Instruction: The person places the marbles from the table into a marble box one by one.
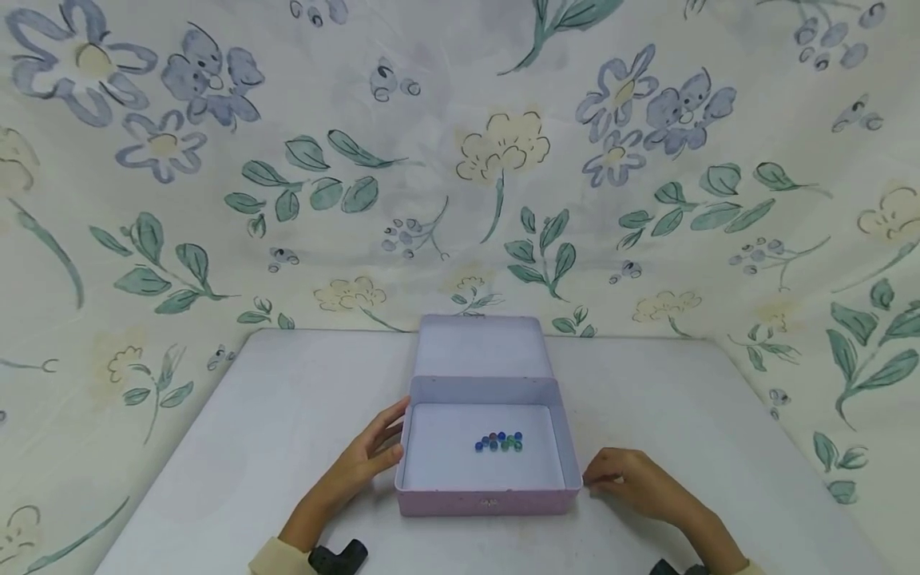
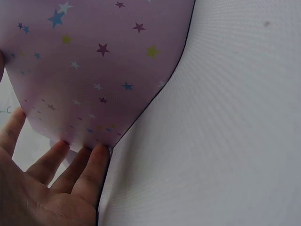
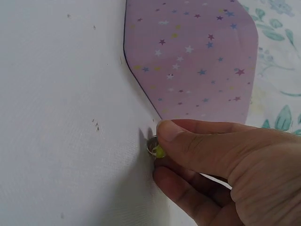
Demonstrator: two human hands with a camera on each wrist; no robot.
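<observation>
An open pink tin box [image 1: 489, 502] printed with stars stands on the table, its lid [image 1: 483, 347] tipped back behind it. Several blue, green and reddish glass marbles [image 1: 501, 438] lie in a cluster on the white box floor. My left hand [image 1: 362, 463] rests against the box's left side. In the left wrist view its spread fingertips [image 2: 60, 147] touch the starred wall. Beside the box's front right corner is my right hand [image 1: 640, 481]. Between thumb and index finger it pinches a clear marble [image 3: 154, 147] with yellow inside, low at the tabletop.
The white table [image 1: 309, 383] extends to both sides of the box. A flower-patterned cloth [image 1: 431, 160] hangs behind the table and around its sides. Dark wrist devices [image 1: 338, 557] sit at both cuffs.
</observation>
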